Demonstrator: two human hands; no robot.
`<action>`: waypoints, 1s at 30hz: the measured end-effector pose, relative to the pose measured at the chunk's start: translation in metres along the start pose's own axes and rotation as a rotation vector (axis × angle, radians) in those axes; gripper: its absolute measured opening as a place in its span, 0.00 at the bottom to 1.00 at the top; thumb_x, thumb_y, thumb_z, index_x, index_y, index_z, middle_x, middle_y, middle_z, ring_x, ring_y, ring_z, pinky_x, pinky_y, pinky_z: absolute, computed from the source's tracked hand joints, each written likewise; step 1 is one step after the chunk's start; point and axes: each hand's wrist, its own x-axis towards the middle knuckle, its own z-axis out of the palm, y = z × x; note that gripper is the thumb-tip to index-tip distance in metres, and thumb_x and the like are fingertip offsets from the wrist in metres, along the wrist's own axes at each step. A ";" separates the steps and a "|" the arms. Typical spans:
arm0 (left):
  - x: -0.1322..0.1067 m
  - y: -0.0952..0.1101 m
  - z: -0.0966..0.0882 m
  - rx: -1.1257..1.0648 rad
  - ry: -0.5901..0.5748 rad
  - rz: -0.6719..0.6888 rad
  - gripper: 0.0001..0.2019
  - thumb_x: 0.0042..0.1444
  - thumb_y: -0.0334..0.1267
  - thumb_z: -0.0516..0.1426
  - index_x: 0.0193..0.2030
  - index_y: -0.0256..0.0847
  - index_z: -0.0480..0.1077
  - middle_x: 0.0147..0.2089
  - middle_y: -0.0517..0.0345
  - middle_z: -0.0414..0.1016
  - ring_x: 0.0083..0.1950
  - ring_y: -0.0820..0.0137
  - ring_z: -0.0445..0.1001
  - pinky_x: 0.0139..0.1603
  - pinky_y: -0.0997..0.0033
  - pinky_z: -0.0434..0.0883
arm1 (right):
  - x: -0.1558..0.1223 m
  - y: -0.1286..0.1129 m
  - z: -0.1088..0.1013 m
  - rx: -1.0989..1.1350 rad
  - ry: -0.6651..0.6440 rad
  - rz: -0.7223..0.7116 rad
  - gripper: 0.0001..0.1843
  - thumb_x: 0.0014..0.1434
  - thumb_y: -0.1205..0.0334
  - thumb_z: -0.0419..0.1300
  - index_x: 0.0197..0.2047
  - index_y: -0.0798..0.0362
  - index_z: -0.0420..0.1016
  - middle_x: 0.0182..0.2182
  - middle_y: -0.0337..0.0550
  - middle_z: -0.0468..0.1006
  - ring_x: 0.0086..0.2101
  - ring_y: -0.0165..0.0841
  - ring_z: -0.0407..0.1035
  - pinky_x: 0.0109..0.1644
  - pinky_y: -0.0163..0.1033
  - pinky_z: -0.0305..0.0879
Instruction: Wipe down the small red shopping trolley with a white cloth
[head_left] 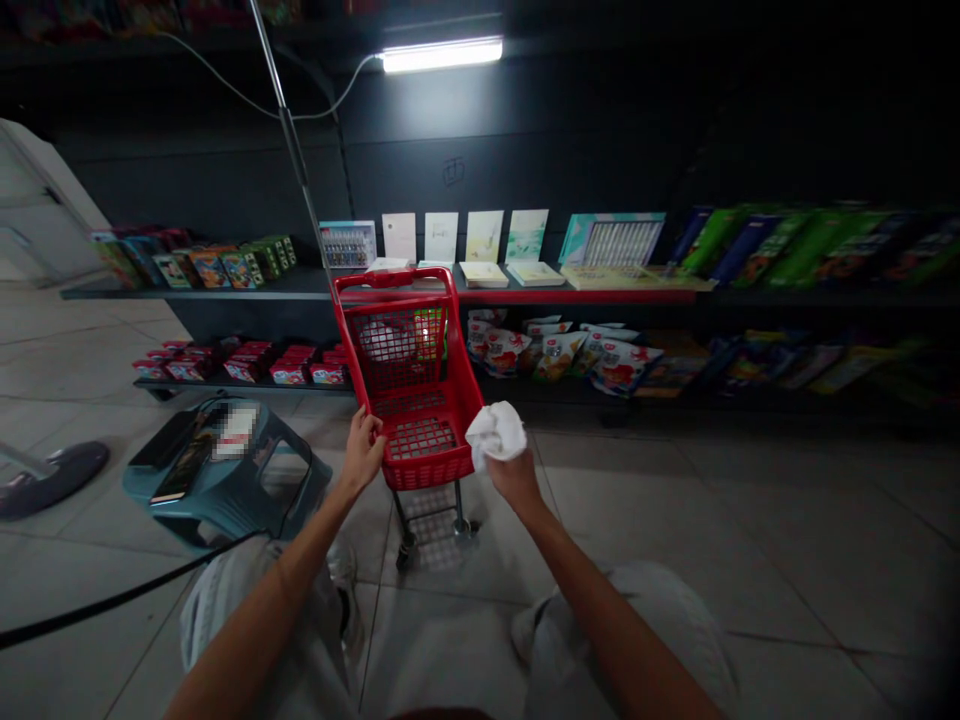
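Note:
A small red shopping cart (409,380) stands on the tiled floor in front of me. My left hand (363,447) grips the cart's near left rim, fingers curled over it. My right hand (510,470) is closed on a crumpled white cloth (496,432), held against the cart's near right corner. Inside the basket lie a white item and a green packet, seen through the mesh. My knees in pale trousers show at the bottom of the view.
A teal plastic stool (225,470) with a phone on it stands to the left. A fan base (45,478) and a black cable (105,600) lie at far left. Dark shelves (585,295) with cards, boxes and snack bags run behind the cart.

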 end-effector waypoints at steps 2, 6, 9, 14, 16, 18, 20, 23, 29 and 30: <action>0.000 -0.001 -0.004 0.003 -0.002 0.004 0.04 0.53 0.32 0.52 0.36 0.44 0.64 0.64 0.42 0.67 0.73 0.56 0.61 0.67 0.54 0.67 | -0.005 -0.006 0.006 0.014 -0.077 -0.035 0.27 0.58 0.58 0.59 0.62 0.50 0.70 0.56 0.54 0.78 0.57 0.43 0.74 0.67 0.53 0.67; -0.002 -0.004 -0.011 -0.009 -0.024 0.024 0.03 0.52 0.33 0.52 0.34 0.45 0.63 0.62 0.43 0.68 0.72 0.57 0.63 0.67 0.54 0.67 | -0.002 -0.011 0.012 0.024 -0.081 -0.047 0.29 0.56 0.61 0.60 0.62 0.51 0.70 0.59 0.55 0.75 0.59 0.44 0.72 0.69 0.55 0.65; -0.004 -0.005 -0.018 -0.016 -0.040 0.019 0.02 0.52 0.34 0.52 0.33 0.45 0.62 0.63 0.43 0.68 0.71 0.57 0.64 0.65 0.55 0.69 | 0.014 -0.009 0.010 0.026 -0.082 -0.019 0.23 0.55 0.63 0.59 0.55 0.51 0.76 0.57 0.54 0.78 0.59 0.44 0.72 0.71 0.54 0.62; -0.007 -0.008 -0.031 -0.033 -0.071 0.041 0.01 0.54 0.35 0.51 0.33 0.45 0.63 0.64 0.43 0.69 0.72 0.57 0.63 0.65 0.54 0.69 | 0.029 -0.011 0.010 0.138 -0.152 0.139 0.17 0.52 0.65 0.63 0.47 0.50 0.81 0.51 0.50 0.83 0.54 0.42 0.76 0.67 0.47 0.66; -0.008 -0.010 -0.036 -0.039 -0.092 0.051 0.01 0.54 0.36 0.51 0.33 0.45 0.63 0.64 0.43 0.69 0.73 0.57 0.63 0.66 0.54 0.69 | 0.029 -0.013 0.013 0.151 -0.152 0.132 0.19 0.52 0.65 0.64 0.49 0.50 0.81 0.51 0.50 0.83 0.54 0.42 0.76 0.66 0.47 0.66; -0.009 -0.011 -0.039 -0.047 -0.104 0.047 0.01 0.54 0.36 0.51 0.33 0.45 0.62 0.66 0.44 0.68 0.72 0.56 0.63 0.65 0.54 0.69 | 0.031 -0.014 0.016 0.135 -0.165 0.095 0.22 0.52 0.65 0.65 0.52 0.50 0.80 0.53 0.51 0.82 0.54 0.42 0.75 0.66 0.46 0.66; -0.010 -0.012 -0.042 -0.057 -0.102 0.040 0.01 0.54 0.35 0.51 0.33 0.45 0.62 0.68 0.44 0.67 0.72 0.56 0.64 0.66 0.53 0.69 | 0.036 -0.011 0.019 0.108 -0.177 0.054 0.23 0.52 0.65 0.65 0.53 0.51 0.80 0.53 0.52 0.82 0.54 0.42 0.76 0.65 0.46 0.67; -0.013 -0.012 -0.043 -0.073 -0.111 0.056 0.01 0.54 0.35 0.51 0.33 0.44 0.63 0.66 0.44 0.69 0.73 0.56 0.63 0.68 0.53 0.67 | 0.055 -0.004 0.024 0.054 -0.182 0.005 0.21 0.53 0.66 0.62 0.52 0.53 0.80 0.53 0.53 0.82 0.52 0.41 0.77 0.62 0.45 0.69; -0.014 -0.004 -0.039 -0.092 -0.147 0.029 0.03 0.54 0.33 0.51 0.35 0.44 0.63 0.69 0.44 0.65 0.72 0.56 0.63 0.64 0.53 0.71 | 0.101 0.013 0.031 -0.023 -0.200 0.064 0.13 0.51 0.65 0.64 0.42 0.53 0.81 0.42 0.52 0.85 0.41 0.40 0.79 0.51 0.43 0.73; -0.013 -0.003 -0.037 -0.073 -0.151 0.028 0.03 0.54 0.32 0.51 0.35 0.44 0.63 0.69 0.44 0.65 0.71 0.56 0.65 0.64 0.53 0.71 | 0.105 0.016 0.032 -0.033 -0.185 0.078 0.13 0.51 0.65 0.65 0.42 0.53 0.81 0.41 0.51 0.85 0.41 0.40 0.79 0.50 0.43 0.73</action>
